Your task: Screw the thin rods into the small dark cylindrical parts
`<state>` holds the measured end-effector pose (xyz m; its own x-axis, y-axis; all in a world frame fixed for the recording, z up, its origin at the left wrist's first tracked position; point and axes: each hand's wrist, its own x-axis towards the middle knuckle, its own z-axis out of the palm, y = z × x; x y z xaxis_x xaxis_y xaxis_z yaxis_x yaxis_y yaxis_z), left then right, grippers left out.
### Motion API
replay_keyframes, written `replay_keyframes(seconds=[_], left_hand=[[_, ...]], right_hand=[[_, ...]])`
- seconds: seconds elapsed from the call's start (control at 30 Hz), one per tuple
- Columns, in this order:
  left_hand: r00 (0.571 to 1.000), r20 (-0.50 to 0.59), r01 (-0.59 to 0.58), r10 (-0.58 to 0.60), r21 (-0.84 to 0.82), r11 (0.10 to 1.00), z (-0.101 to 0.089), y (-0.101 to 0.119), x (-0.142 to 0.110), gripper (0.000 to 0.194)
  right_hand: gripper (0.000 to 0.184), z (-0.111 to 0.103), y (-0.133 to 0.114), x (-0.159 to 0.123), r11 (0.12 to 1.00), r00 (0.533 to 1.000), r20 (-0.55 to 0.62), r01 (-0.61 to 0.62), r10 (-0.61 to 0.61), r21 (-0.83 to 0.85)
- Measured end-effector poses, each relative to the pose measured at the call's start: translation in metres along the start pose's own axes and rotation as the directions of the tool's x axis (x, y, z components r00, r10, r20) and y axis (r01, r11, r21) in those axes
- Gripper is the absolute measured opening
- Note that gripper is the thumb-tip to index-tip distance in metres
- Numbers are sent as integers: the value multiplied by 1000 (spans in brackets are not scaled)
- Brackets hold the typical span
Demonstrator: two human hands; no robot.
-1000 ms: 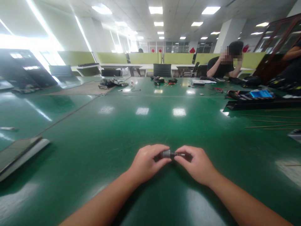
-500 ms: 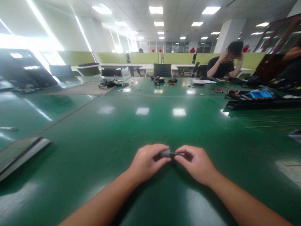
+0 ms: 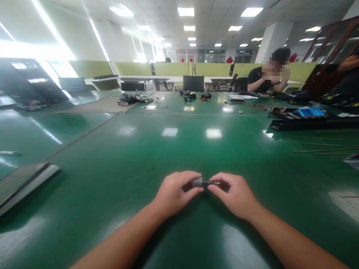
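Observation:
A small grey cylinder with a thin dark shaft (image 3: 198,182) lies level between my two hands, just over the green tabletop. My left hand (image 3: 175,192) has thumb and fingers closed round the wide grey end, which they partly cover. From the right, my right hand (image 3: 234,194) pinches at the thin shaft, its fingertips on either side. The shaft's bright tip shows inside the curl of the right fingers. The exact kind of part is too small and blurred to tell.
The glossy green table (image 3: 157,149) carries a flat panel (image 3: 25,183) at left. Right are thin rods (image 3: 325,151) and a black tray-like frame (image 3: 311,123) with blue items. Electronics clutter (image 3: 134,98) sits at the back. A person (image 3: 266,78) sits across the table.
My hands and the part hold almost the same position. Across the table, the seated person's hands have lowered and come together in front of the head.

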<state>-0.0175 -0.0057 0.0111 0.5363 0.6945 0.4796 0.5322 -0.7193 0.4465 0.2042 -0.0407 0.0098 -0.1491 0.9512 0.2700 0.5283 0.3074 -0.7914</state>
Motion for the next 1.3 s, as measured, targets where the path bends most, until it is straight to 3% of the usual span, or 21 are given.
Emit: replay_keyframes(seconds=[1.3], left_hand=[[1000, -2, 11, -11, -30, 1000, -1, -3, 0, 28]], right_hand=[[8, 0, -1, 0, 1000, 999, -26, -30, 30, -5]])
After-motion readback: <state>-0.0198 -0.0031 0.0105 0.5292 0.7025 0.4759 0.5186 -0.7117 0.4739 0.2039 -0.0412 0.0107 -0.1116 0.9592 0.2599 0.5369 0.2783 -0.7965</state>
